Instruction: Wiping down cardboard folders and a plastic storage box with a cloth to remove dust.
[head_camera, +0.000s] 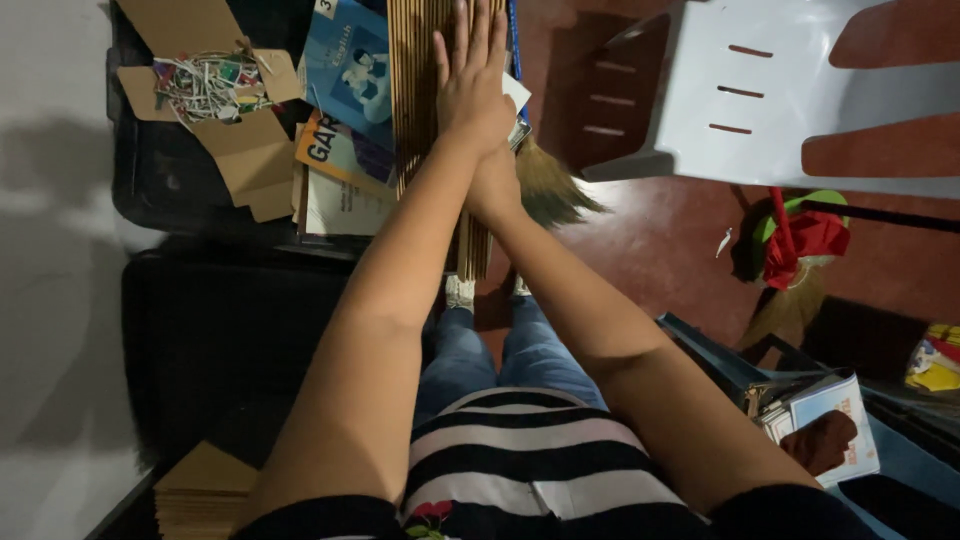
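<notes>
A stack of brown cardboard sheets (420, 110), seen edge-on, stands upright in front of my knees. My left hand (472, 75) lies flat against its right side, fingers straight and close together. My right hand (497, 188) clasps the stack's right edge lower down. It is partly covered by my left wrist, and its fingers are mostly hidden. The lower end of the stack (472, 255) reaches down towards my feet.
Blue and orange books (345, 90) lie left of the stack, beside an open cardboard box of paper shreds (215, 85) on a black bin (180, 330). A broom head (550, 185), a white plastic chair (800, 90), booklets (835, 420) and more cardboard (205, 490) are around me.
</notes>
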